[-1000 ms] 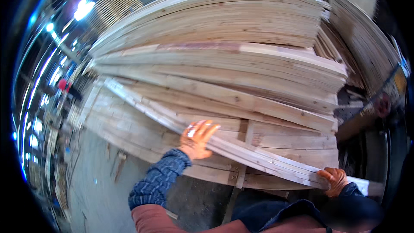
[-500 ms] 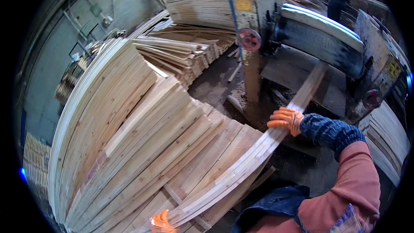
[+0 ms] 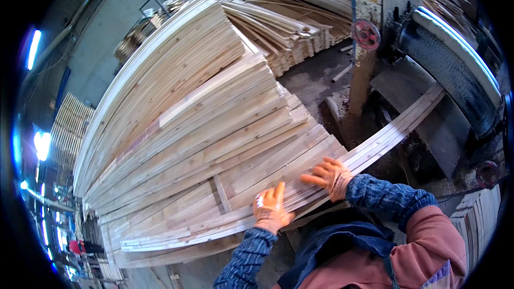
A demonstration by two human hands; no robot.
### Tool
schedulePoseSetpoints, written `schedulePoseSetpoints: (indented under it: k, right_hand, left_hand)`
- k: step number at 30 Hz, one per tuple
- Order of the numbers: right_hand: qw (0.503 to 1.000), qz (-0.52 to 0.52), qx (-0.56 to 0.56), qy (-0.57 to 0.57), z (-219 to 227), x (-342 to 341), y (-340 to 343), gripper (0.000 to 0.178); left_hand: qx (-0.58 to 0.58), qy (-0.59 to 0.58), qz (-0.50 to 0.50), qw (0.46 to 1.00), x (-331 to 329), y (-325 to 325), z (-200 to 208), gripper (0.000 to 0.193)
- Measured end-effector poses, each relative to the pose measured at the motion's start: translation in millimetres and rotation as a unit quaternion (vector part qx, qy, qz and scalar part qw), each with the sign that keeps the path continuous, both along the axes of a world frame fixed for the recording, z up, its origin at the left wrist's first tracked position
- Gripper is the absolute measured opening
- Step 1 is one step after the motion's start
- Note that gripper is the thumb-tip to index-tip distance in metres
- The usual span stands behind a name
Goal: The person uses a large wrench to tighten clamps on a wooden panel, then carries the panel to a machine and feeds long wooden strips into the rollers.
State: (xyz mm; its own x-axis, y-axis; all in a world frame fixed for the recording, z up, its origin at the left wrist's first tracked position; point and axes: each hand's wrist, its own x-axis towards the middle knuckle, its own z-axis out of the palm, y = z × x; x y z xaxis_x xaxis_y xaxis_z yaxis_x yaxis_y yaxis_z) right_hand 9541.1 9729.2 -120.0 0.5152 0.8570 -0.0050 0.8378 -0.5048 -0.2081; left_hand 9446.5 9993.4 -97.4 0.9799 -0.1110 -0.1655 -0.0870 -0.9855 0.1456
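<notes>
Long pale wooden strips (image 3: 377, 145) lie side by side in a slightly curved bundle. The bundle slants from the lower left over the board stack to the metal bed of a roller machine at the right. My left hand (image 3: 272, 210), in an orange glove, is on the strips near their middle with its fingers apart. Farther right, my right hand (image 3: 329, 177), gloved alike, has its fingers spread over the strips. Neither hand is wrapped round them. Whether the right fingertips touch the wood cannot be made out.
A large fanned stack of boards (image 3: 214, 128) fills the left and middle. The machine's dark roller (image 3: 447, 69) and red handwheel (image 3: 366, 35) stand at the right. Shorter planks (image 3: 278, 27) are piled behind. More boards (image 3: 476, 225) lean at the lower right. A person in red (image 3: 77, 246) is far left.
My left hand has come up and right along the strips, and my right hand has moved left and loosened its hold. The view has swung left, and the strips' near ends now show.
</notes>
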Motion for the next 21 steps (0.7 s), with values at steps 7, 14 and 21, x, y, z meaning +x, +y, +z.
schedulePoseSetpoints:
  k: [7, 14, 21]
  right_hand:
    - [0.993, -0.026, -0.102, 0.056, 21, 43, -58, 0.112]
    - [0.988, -0.132, -0.081, -0.022, 10, 66, -138, 0.115]
    - [0.995, -0.073, 0.066, 0.006, -11, 60, -98, 0.114]
  left_hand:
    - [-0.065, -0.114, -0.01, 0.991, -23, 12, -14, 0.101]
    - [0.034, -0.036, 0.067, 0.997, -83, 136, 7, 0.105]
    - [0.057, 0.045, 0.093, 0.993, -35, 58, 7, 0.099]
